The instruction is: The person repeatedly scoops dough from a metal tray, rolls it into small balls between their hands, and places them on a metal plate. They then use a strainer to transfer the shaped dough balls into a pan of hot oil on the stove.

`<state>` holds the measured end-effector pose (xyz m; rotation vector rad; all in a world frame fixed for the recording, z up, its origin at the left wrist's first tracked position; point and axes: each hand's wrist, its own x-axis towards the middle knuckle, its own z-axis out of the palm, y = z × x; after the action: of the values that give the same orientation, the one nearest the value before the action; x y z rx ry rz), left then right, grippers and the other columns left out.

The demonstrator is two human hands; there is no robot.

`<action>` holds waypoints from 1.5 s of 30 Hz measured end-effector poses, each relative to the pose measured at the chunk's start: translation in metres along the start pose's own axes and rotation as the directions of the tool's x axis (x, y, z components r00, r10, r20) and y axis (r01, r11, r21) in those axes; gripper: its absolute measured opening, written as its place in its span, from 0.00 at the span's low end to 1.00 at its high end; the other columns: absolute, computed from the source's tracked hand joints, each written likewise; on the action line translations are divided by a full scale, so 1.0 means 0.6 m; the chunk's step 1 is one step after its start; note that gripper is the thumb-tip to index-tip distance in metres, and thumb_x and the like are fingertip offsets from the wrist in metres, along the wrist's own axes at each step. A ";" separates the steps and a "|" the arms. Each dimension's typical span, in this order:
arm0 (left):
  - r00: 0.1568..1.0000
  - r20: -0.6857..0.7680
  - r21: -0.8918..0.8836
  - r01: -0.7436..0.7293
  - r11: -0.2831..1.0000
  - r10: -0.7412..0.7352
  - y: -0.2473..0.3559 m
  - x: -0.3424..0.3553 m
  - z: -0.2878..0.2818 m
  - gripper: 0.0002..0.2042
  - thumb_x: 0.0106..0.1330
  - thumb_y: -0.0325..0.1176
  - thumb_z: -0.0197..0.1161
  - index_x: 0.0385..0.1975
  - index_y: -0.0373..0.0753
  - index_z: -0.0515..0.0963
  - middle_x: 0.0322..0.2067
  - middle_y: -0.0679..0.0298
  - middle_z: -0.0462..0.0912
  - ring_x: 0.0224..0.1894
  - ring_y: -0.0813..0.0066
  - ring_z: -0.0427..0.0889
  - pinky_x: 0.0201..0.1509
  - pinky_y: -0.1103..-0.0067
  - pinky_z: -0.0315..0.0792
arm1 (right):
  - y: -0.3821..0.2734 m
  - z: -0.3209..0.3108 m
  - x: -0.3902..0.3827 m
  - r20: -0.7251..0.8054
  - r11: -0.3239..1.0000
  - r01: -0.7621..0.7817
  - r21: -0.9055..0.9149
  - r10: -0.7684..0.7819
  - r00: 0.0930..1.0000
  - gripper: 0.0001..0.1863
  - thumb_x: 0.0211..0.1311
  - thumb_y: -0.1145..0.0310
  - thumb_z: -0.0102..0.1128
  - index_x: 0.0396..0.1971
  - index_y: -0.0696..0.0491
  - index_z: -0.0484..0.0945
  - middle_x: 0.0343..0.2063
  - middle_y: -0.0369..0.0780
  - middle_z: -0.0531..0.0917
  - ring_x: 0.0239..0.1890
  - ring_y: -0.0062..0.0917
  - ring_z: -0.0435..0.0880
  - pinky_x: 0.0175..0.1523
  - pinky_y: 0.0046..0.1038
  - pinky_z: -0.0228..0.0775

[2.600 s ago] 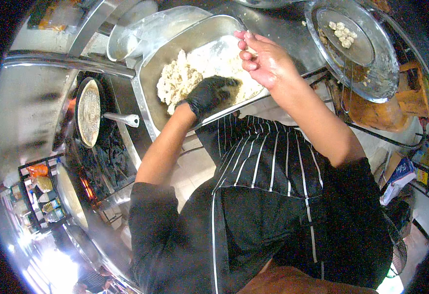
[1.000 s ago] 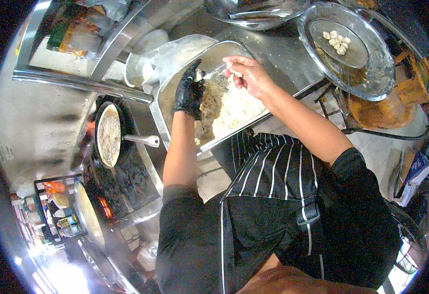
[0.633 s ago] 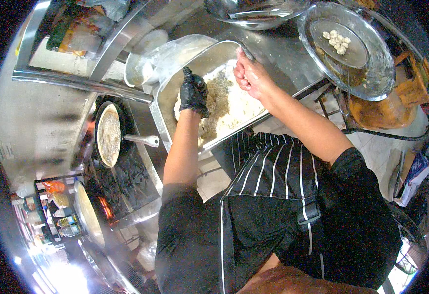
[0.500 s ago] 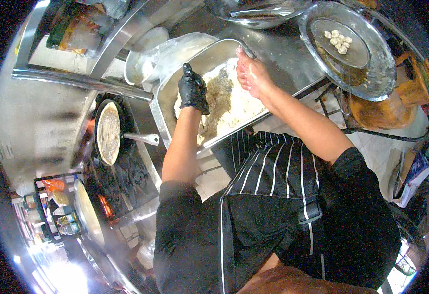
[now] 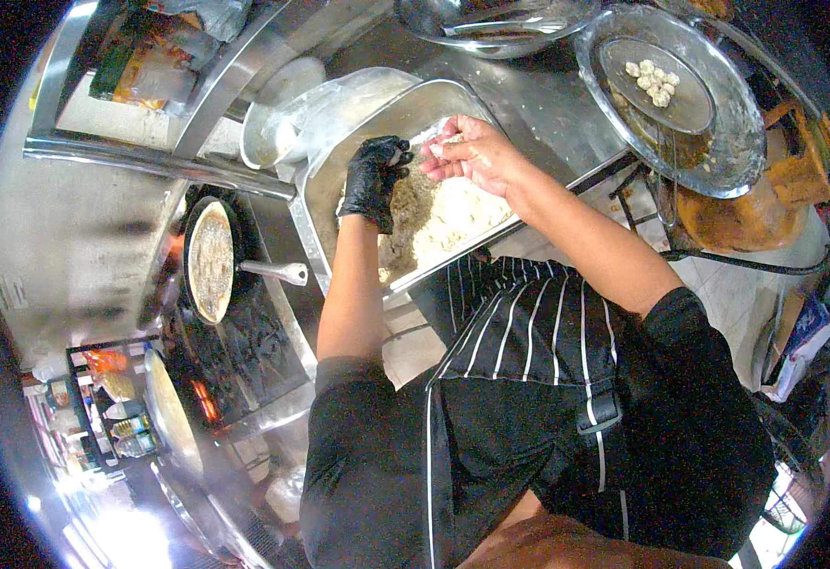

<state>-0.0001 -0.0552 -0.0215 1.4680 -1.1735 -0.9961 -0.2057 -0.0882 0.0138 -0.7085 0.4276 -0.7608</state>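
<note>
Head view: gloved left hand (image 5: pixel 374 180) and bare right hand (image 5: pixel 467 152), fingers curled narrowly around pale dough (image 5: pixel 434 144), should press gently above the steel tray (image 5: pixel 315 204).

Steel counter (image 5: pixel 538 104) carries rectangular tray (image 5: pixel 325 190) at centre, round plate (image 5: pixel 719 142) at two o'clock, bowl (image 5: pixel 491 24) at twelve.

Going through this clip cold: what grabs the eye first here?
The two hands over the steel tray of pale filling: the left hand in a black glove, the bare right hand pinching a bit of white dough. Next, the round metal plate at upper right bearing a few small dumplings, and the frying pan on the stove at left.
</note>
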 end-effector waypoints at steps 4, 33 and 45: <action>0.980 -0.018 -0.047 0.197 0.979 -0.198 0.043 -0.014 0.024 0.10 0.63 0.40 0.50 0.29 0.42 0.76 0.19 0.66 0.72 0.19 0.78 0.69 0.22 0.79 0.63 | -0.003 -0.001 0.000 0.040 0.995 -0.004 -0.101 0.008 0.999 0.07 0.59 0.67 0.52 0.26 0.51 0.66 0.21 0.33 0.70 0.18 0.15 0.68 0.22 0.20 0.64; 0.934 0.039 -0.637 0.297 0.712 -0.355 0.021 -0.019 -0.015 0.12 0.62 0.37 0.53 0.44 0.46 0.75 0.32 0.69 0.73 0.26 0.81 0.64 0.27 0.88 0.60 | 0.000 0.011 -0.005 -0.065 1.000 0.006 0.017 -0.005 0.998 0.16 0.60 0.55 0.50 0.31 0.54 0.73 0.25 0.35 0.75 0.17 0.16 0.71 0.19 0.18 0.62; 0.947 -0.017 -0.392 0.288 0.874 -0.320 0.094 -0.010 0.101 0.26 0.64 0.57 0.42 0.05 0.52 0.55 0.03 0.74 0.54 0.04 0.81 0.50 0.08 0.82 0.44 | -0.138 0.034 -0.180 -0.174 0.970 0.210 -0.126 -0.230 0.958 0.29 0.60 0.44 0.44 0.07 0.48 0.59 0.07 0.29 0.60 0.06 0.12 0.54 0.10 0.16 0.44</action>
<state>-0.0698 -0.0645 0.0226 1.3784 -0.6449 -1.2875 -0.3043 -0.0417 0.0982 -0.7964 0.5700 -1.0260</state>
